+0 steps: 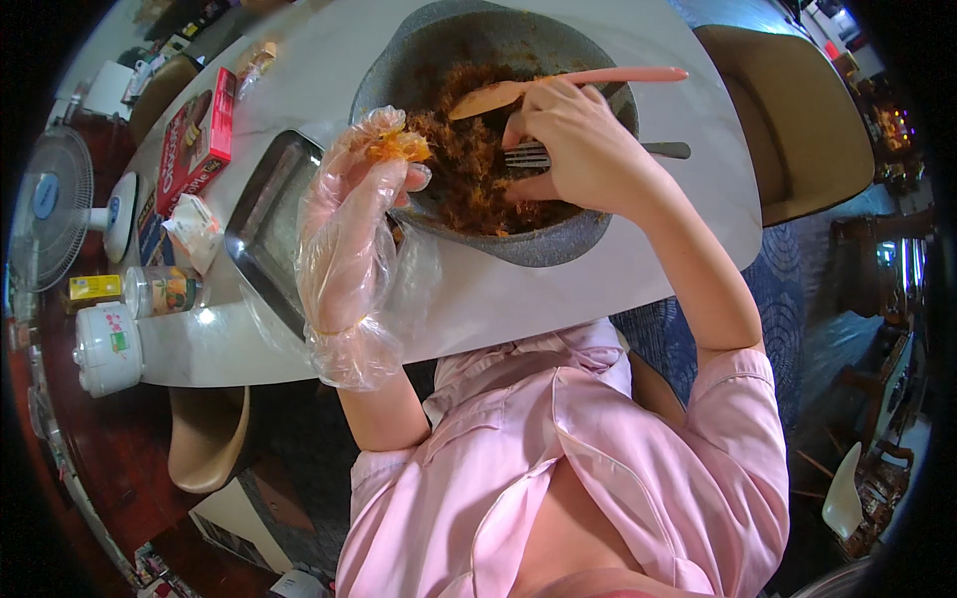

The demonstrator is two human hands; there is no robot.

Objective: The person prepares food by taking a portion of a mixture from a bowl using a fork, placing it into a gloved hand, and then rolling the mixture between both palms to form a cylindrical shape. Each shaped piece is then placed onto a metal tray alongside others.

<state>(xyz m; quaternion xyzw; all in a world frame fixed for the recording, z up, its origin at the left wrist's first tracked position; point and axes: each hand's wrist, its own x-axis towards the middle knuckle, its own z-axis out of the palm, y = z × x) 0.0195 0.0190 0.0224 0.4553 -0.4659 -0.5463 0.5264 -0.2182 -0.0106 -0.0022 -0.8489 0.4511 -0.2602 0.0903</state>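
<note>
My left hand wears a loose clear plastic glove, held by a band at the wrist. Its fingers close round a clump of orange food at the left rim of a grey speckled pot. Brown-orange shredded food covers the pot's inside. My right hand is bare and reaches over the pot, fingers and thumb apart, tips near the shreds. A pink-handled spatula lies across the pot just beyond it. Under that hand a metal fork rests with its handle over the right rim.
Left of the pot is a dark metal baking tray on the white table. Farther left stand a red box, a tissue pack, a clear jar and a white rice cooker. A brown chair is at the right.
</note>
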